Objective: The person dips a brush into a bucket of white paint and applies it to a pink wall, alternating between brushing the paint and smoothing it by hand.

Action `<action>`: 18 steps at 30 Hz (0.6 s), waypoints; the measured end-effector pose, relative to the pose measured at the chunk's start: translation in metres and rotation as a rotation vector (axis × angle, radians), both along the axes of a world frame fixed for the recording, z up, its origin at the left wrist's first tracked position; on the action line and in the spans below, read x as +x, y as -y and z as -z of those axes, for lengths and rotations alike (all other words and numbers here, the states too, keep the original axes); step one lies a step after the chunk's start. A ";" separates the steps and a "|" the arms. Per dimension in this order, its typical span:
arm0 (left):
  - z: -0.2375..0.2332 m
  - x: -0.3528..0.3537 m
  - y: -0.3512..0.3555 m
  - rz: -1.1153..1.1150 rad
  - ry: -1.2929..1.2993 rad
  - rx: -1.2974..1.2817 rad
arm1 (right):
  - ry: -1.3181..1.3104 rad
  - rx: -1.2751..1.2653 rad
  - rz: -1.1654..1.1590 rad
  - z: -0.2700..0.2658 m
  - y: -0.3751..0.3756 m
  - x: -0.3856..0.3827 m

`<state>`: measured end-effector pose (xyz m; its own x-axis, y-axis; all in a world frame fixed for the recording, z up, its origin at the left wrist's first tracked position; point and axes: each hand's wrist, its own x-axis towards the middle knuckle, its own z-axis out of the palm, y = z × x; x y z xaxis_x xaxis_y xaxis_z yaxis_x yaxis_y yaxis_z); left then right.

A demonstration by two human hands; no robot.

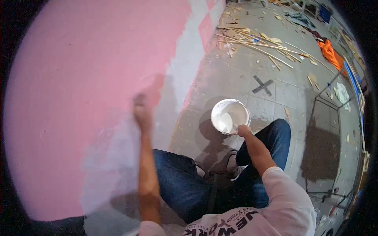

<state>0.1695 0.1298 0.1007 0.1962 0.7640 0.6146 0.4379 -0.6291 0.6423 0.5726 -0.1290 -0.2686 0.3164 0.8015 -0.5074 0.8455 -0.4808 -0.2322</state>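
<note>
My left hand (142, 112) is raised in front of the painted wall (94, 59), closed in a fist-like shape and blurred by motion. Whatever it may hold cannot be made out. Pink paint covers most of the wall, with a pale white-grey area low down and another along the right side. My right hand (243, 130) grips the near rim of a white bucket (243, 111), which is tilted so its inside shows. White liquid (225, 122) lies at the bottom of the bucket, between the wall and my right knee.
Thin wooden strips (260, 45) and scraps litter the tiled floor farther off. A black tape cross (262, 85) marks a tile beyond the bucket. At the right stand a metal frame (315, 100) with a dark panel (321, 153) and an orange cloth (330, 54).
</note>
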 end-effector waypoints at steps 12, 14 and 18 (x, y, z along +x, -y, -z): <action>0.040 0.117 0.042 0.351 -0.240 -0.361 | 0.094 0.115 0.022 -0.027 0.004 -0.002; 0.098 0.119 0.030 0.273 -0.534 -0.265 | 0.113 0.191 0.025 -0.020 0.004 -0.003; 0.125 0.109 0.055 0.848 -0.687 -0.760 | 0.119 0.399 0.127 -0.028 -0.020 -0.014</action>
